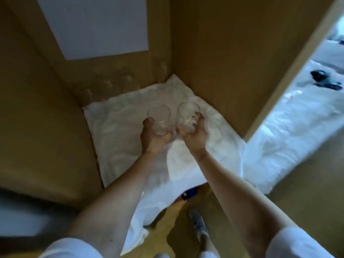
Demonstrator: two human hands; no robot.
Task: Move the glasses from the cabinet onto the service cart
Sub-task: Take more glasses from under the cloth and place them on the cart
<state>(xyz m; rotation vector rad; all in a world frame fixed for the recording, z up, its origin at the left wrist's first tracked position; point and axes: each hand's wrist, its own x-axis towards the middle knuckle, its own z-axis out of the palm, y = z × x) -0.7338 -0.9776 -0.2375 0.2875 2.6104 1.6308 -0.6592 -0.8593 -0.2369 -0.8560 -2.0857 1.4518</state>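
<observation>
Left hand [155, 138] grips one clear glass [159, 119] from below; right hand [194, 135] grips a second glass [188, 116] just to its right — both rims up, side by side, over the white cloth [115, 127] inside the brown cabinet [223, 62].

Dim and warm inside the cabinet [232, 53]; cool, bright daylight comes from the opening at right, overexposing the sheet [297, 116] there. Everything is soft with motion blur, worst toward the right and lower-left edges. Wide-angle distortion bows the cabinet walls. The glasses [159, 121] barely catch faint highlights.
</observation>
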